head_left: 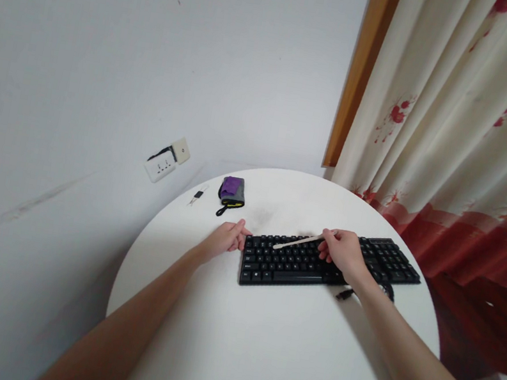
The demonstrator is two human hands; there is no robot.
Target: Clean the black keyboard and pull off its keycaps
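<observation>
Black rectangular plastic keyboard [292, 266], ridged with squarish keys, lies on a smooth, round white table [271, 342], the left hand [227, 236], fingers half open, at the keyboard's left edge, the right hand [341, 250] pinching a slim, pale, blunt-tipped stick [302, 242] over the keys.

Faces a pale, scuffed wall [135, 53] with a white socket [160, 166], a wooden frame [364, 72] beside a cream curtain [459, 121] printed and banded in red, a dark reddish floor [470, 317], and a round white table [264, 360].
</observation>
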